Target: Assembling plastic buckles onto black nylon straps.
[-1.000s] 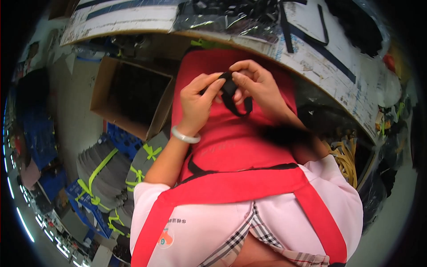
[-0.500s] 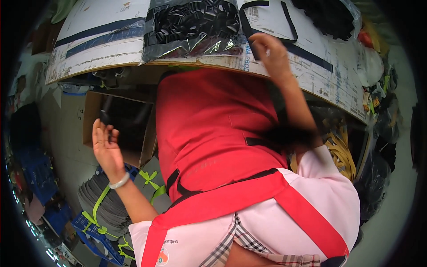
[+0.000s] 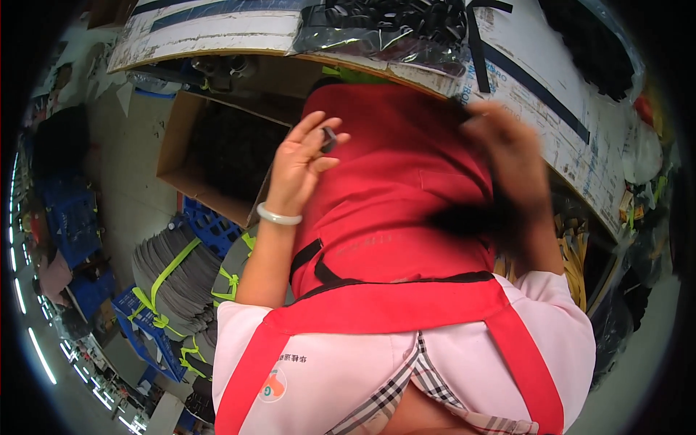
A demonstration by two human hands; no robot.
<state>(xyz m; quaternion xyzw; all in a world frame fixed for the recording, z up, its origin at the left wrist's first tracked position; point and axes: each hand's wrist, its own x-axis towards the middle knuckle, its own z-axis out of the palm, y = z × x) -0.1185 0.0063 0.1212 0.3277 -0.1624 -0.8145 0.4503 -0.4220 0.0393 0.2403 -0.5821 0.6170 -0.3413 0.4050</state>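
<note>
My left hand (image 3: 301,156) is raised over the red apron (image 3: 391,167), its thumb and fingers closed on a small black plastic piece (image 3: 328,140), apparently a buckle. Smeared by motion, my right hand (image 3: 511,145) is at the table's near edge. A dark bit shows at its fingertips, too blurred to name. Just beyond it, a black webbing strap (image 3: 478,61) lies on the table. The clear bag of black plastic buckles (image 3: 384,36) sits at the table's edge, left of the strap. A dark blurred patch covers part of the apron below my right hand.
The worn white tabletop (image 3: 210,43) curves across the far side. Beneath it at left stands an open cardboard box (image 3: 177,141) with dark contents. Grey webbing rolls (image 3: 170,272) tied in green lie by a blue crate (image 3: 148,333). Yellow straps (image 3: 575,264) hang at right.
My left hand has come up and right from beside the cardboard box to over the apron, with the black piece. My right hand has drawn back from the strap toward me. The view has shifted.
</note>
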